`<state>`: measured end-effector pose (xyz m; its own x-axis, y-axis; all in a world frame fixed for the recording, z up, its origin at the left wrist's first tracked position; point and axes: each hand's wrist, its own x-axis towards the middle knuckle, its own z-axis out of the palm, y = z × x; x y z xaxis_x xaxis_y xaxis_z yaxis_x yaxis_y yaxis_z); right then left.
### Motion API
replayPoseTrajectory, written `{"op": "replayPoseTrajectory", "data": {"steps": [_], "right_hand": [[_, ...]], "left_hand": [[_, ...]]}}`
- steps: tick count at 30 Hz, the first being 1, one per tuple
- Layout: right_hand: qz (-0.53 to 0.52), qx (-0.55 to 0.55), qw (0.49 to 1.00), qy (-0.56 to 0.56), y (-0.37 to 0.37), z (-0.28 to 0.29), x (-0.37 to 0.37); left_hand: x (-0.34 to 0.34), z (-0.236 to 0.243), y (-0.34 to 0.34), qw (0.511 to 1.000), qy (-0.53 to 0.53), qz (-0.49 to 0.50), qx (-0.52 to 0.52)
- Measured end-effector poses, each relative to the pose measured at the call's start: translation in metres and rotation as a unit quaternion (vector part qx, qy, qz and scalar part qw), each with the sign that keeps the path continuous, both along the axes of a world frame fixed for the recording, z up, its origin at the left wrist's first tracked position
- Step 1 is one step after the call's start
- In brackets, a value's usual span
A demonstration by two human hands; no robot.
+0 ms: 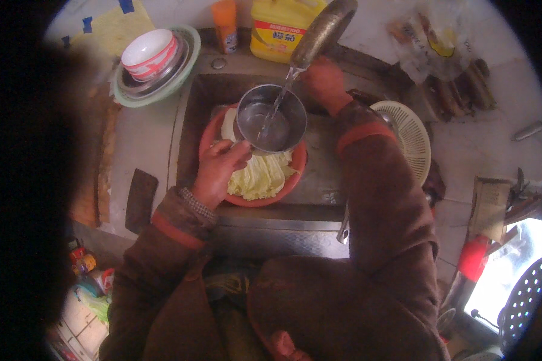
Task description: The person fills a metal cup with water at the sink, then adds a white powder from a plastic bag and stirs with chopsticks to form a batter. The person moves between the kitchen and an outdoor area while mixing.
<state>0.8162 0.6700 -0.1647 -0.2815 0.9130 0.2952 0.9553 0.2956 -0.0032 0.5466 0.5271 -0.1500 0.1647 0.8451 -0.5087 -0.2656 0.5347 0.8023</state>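
Two bare hands at work over the sink [325, 168]. Left hand [220, 171] grasps the metal pot [295, 123] at its near left rim, fingers closed on the edge. Right hand [325, 84] is beside the spout [325, 33], beyond the sink's far edge; what it grips, if anything, is hidden, cannot tell.

Pot sits open side up over the far part of the red basin [260, 203], which stands in the sink's left half. Water stream [278, 102] falls from spout into pot; level inside unclear. Pale cabbage leaves [262, 180] show in the basin on the near side. Whether pot touches leaves or basin: cannot tell.

Further out: colander [418, 144] at the sink's right edge, near the right sleeve [376, 144]; dark cleaver-like blade [141, 201] on the counter [141, 135] by the sink's near left corner; stacked bowls [147, 51] outside its far left corner; yellow jug [277, 45] behind its far edge.

Risks (judged): a one-sided hold could let the pot tip as water adds weight; wet metal could slip; a sideways shift would put the stream outside the rim; the sleeve could knock the colander.
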Motion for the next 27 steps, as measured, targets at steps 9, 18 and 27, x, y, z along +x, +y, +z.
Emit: {"op": "replayPoseTrajectory", "data": {"steps": [9,18,27], "right_hand": [[-0.017,0.022,1.0,0.011,-0.007,0.005,-0.011],[-0.024,-0.011,0.999,0.038,-0.004,0.003,-0.01],[-0.11,-0.079,0.99,0.044,0.003,0.011,-0.013]], "left_hand": [[-0.017,0.001,-0.022,0.998,0.042,-0.025,-0.048],[-0.023,0.003,-0.04,0.998,0.006,-0.016,-0.058],[-0.013,0.005,-0.039,0.999,-0.03,-0.009,-0.009]]}}
